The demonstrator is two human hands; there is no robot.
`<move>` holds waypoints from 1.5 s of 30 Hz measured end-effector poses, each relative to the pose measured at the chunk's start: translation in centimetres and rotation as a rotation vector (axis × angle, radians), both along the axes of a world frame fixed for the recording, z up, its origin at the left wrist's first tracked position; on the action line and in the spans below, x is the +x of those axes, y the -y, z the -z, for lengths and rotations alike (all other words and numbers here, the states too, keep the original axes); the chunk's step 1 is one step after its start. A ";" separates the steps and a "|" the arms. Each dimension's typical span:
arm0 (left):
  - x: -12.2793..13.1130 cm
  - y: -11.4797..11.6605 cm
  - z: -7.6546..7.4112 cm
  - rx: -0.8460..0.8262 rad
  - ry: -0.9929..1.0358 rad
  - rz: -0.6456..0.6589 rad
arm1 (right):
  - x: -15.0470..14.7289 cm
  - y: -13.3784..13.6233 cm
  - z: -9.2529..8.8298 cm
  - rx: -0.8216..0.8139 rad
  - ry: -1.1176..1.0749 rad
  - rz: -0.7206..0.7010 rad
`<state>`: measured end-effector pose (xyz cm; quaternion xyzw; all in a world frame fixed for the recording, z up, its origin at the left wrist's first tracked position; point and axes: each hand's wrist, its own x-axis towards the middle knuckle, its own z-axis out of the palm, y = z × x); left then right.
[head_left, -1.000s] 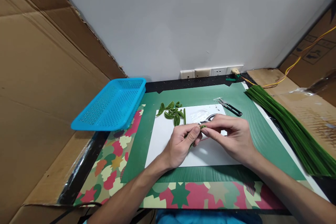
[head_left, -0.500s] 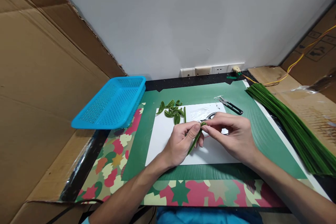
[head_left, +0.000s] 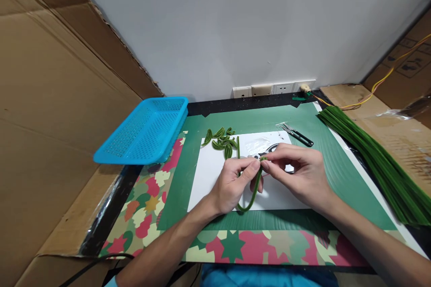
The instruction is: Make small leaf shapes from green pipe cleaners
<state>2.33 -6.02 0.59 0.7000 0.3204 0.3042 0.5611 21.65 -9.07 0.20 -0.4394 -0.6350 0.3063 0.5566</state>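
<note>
My left hand (head_left: pixel 232 184) and my right hand (head_left: pixel 299 170) meet over the white paper (head_left: pixel 205 188), both pinching one end of a green fuzzy stem (head_left: pixel 255 193). From their fingertips the stem hangs in a U-shaped curve and passes behind my left hand. Several green coiled leaf shapes (head_left: pixel 228 151) lie at the paper's upper left. A straight green piece (head_left: pixel 238 145) stands out beside them. Scissors (head_left: pixel 272 147) lie partly hidden behind my right hand.
Black snips (head_left: pixel 298 136) lie on the green mat (head_left: pixel 340 179). A blue perforated basket (head_left: pixel 141 132) is at the left. A bundle of long green stems (head_left: pixel 373 166) lies at the right, near a yellow cable (head_left: pixel 377 84). Cardboard (head_left: pixel 50 98) rises at the left.
The hanging part of the stem has swung from a straight slant into a U-shaped curve. Both hands keep their pinch in nearly the same place. The view has shifted slightly.
</note>
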 end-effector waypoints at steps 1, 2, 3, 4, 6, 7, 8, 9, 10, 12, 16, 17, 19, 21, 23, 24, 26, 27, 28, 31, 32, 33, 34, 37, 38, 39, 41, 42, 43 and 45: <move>0.0 0.0 0.0 -0.001 -0.007 0.008 | 0.0 0.0 0.0 -0.004 -0.006 -0.004; 0.0 0.0 0.0 -0.004 -0.011 0.016 | 0.0 0.0 0.1 -0.009 -0.013 -0.009; 0.0 0.0 0.0 -0.009 -0.010 0.024 | 0.0 0.0 0.1 -0.014 -0.019 -0.014; 0.0 0.0 -0.1 -0.013 -0.005 0.031 | 0.0 -0.1 0.1 -0.018 -0.026 -0.018; 0.1 0.0 -0.1 -0.018 0.009 0.044 | 0.0 0.0 0.2 -0.021 -0.041 -0.024; 0.1 0.0 -0.2 -0.022 0.011 0.051 | 0.0 0.0 0.2 -0.019 -0.049 -0.023; 0.1 0.0 -0.2 -0.027 0.012 0.060 | 0.0 0.0 0.2 -0.017 -0.054 -0.022; 0.2 0.0 -0.3 -0.031 0.010 0.068 | 0.0 0.0 0.1 -0.016 -0.059 -0.019; 0.2 0.0 -0.3 -0.036 0.009 0.075 | 0.1 0.0 0.1 -0.016 -0.062 -0.016; 0.2 0.0 -0.4 -0.059 0.009 0.093 | 0.2 -0.1 0.1 -0.021 -0.073 -0.005; 0.4 0.1 -0.4 -0.180 0.028 0.128 | 0.4 -0.2 0.0 -0.034 -0.124 0.010; 0.4 0.2 -0.4 -0.201 0.030 0.131 | 0.4 -0.2 0.0 -0.033 -0.134 0.010; 0.5 0.2 -0.3 -0.226 0.041 0.131 | 0.4 -0.3 -0.1 -0.028 -0.143 0.012; 0.6 0.2 -0.2 -0.254 0.058 0.132 | 0.4 -0.2 -0.1 -0.022 -0.141 0.019; 0.6 0.2 0.0 -0.296 0.075 0.138 | 0.4 -0.2 -0.1 -0.019 -0.135 0.026; 0.6 0.1 0.1 -0.314 0.081 0.144 | 0.4 -0.2 -0.1 -0.018 -0.133 0.026; 0.6 0.0 0.3 -0.337 0.095 0.159 | 0.5 -0.2 -0.1 -0.021 -0.130 0.018; 0.6 -0.1 0.3 -0.343 0.102 0.165 | 0.5 -0.1 -0.1 -0.024 -0.129 0.013; 0.6 -0.1 0.3 -0.345 0.104 0.167 | 0.5 -0.1 -0.1 -0.025 -0.130 0.009; 0.6 -0.1 0.2 -0.315 0.083 0.145 | 0.5 -0.1 -0.1 -0.031 -0.133 0.005; 0.6 -0.1 0.1 -0.296 0.069 0.131 | 0.5 -0.1 -0.1 -0.033 -0.134 0.006; 0.6 0.0 0.0 -0.275 0.054 0.117 | 0.5 -0.1 -0.1 -0.035 -0.133 0.008; 0.6 0.0 -0.1 -0.252 0.040 0.106 | 0.5 -0.1 -0.1 -0.036 -0.131 0.010; 0.6 0.1 -0.3 -0.207 0.018 0.091 | 0.5 -0.1 0.0 -0.039 -0.123 0.009; 0.7 0.1 -0.3 -0.197 0.019 0.086 | 0.5 -0.1 0.0 -0.043 -0.123 0.002; 0.7 0.1 -0.3 -0.187 0.019 0.078 | 0.5 -0.1 0.1 -0.047 -0.127 -0.005; 0.7 0.1 -0.3 -0.181 0.021 0.068 | 0.5 -0.2 0.2 -0.055 -0.139 -0.023; 0.7 0.1 -0.2 -0.182 0.020 0.065 | 0.4 -0.3 0.2 -0.055 -0.146 -0.024; 0.6 0.1 -0.1 -0.196 0.026 0.071 | 0.3 -0.3 0.2 -0.055 -0.147 -0.026; 0.6 0.1 0.1 -0.232 0.044 0.081 | 0.2 -0.5 0.2 -0.042 -0.148 -0.024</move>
